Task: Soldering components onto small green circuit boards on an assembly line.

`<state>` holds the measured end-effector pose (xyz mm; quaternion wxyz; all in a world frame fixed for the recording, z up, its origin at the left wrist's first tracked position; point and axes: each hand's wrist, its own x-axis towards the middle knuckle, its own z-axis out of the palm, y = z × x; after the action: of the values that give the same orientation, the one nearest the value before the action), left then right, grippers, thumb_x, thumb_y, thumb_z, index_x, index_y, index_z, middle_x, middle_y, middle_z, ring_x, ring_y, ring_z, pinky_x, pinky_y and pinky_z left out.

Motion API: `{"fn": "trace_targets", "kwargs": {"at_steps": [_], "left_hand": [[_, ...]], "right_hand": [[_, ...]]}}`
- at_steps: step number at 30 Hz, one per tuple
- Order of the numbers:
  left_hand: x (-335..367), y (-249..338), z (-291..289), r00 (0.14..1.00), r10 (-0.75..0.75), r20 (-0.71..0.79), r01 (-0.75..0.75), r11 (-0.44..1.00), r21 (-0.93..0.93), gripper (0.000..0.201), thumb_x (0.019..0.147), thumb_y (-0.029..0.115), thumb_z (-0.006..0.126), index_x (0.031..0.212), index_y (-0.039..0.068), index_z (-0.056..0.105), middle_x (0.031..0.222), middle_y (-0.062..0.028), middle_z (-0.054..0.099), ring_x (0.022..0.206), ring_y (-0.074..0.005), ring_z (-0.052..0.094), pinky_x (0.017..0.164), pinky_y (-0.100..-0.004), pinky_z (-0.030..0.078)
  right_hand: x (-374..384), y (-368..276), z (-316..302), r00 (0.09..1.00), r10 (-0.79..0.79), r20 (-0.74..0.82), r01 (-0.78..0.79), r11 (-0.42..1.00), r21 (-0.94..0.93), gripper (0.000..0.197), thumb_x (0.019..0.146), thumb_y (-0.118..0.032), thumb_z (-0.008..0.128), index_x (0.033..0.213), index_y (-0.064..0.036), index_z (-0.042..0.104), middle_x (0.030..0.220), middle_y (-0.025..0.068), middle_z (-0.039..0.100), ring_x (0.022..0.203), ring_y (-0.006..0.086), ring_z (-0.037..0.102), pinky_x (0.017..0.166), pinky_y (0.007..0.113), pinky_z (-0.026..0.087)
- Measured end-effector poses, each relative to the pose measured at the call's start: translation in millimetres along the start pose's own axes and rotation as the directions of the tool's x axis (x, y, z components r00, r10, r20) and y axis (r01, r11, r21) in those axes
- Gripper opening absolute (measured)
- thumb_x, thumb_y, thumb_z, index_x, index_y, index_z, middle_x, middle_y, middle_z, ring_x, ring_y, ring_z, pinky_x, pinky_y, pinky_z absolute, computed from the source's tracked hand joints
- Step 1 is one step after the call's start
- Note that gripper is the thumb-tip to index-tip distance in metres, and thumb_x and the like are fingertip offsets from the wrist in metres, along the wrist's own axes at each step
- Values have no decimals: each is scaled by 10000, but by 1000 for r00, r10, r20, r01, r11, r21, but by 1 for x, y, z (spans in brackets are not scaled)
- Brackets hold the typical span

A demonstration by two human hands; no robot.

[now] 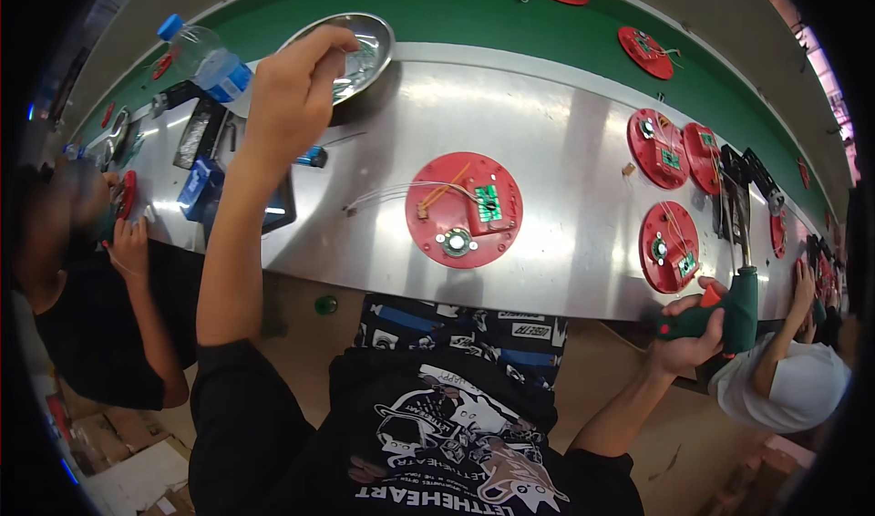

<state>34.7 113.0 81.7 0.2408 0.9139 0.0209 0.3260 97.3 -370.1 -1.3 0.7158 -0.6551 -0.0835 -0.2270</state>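
My left hand [296,87] reaches over a shiny metal bowl [383,42]; its fingers are bent together in a pinch at the small silvery pieces inside, and whatever is between the fingertips is hidden. In my right hand [697,334] is a green cordless screwdriver [743,311] with an orange-red trigger, its long shaft pointing away over the bench. Between my hands lies a red round plate [447,174] bearing a green circuit board [488,203], a round metal part [457,242] and loose white and yellow wires.
More red plates with boards [670,247] lie on the metal bench [547,279] at right. A blue-capped water bottle [205,65] stands left of the bowl, near a blue box [200,188]. Behind runs a green belt [474,15]. Other people [137,334] work on both sides.
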Motion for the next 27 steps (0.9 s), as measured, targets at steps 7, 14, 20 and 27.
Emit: {"fn": "trace_targets", "kwargs": {"at_steps": [7,14,20,27], "left_hand": [[-82,91,52,992,118,-38,-122,987,-108,102,826,5,700,922,-21,673,781,-140,663,679,-298,649,618,-384,516],[-108,82,84,986,168,-4,-168,984,-62,79,819,15,682,883,-4,640,753,-117,618,648,-288,598,571,-404,483],[-108,77,86,966,256,-26,-255,966,30,86,800,28,683,863,3,631,707,-88,564,616,-258,558,545,-383,460],[-108,77,89,953,304,-8,-303,949,85,148,733,41,675,867,2,627,700,-73,531,617,-237,538,538,-370,450]], "right_hand": [[-57,-33,41,796,77,601,-39,996,-76,627,939,-354,638,1335,118,528,1051,196,651,533,169,587,464,267,418],[-61,-34,48,709,133,693,2,982,-190,268,743,-79,703,974,57,687,890,165,672,728,286,653,676,324,536],[-63,-33,58,682,94,725,39,986,-164,289,741,-113,710,962,72,687,849,160,671,700,282,647,650,327,534],[-67,-32,50,686,142,714,26,975,-219,283,718,-97,692,948,68,687,841,159,667,690,277,642,642,318,528]]}}
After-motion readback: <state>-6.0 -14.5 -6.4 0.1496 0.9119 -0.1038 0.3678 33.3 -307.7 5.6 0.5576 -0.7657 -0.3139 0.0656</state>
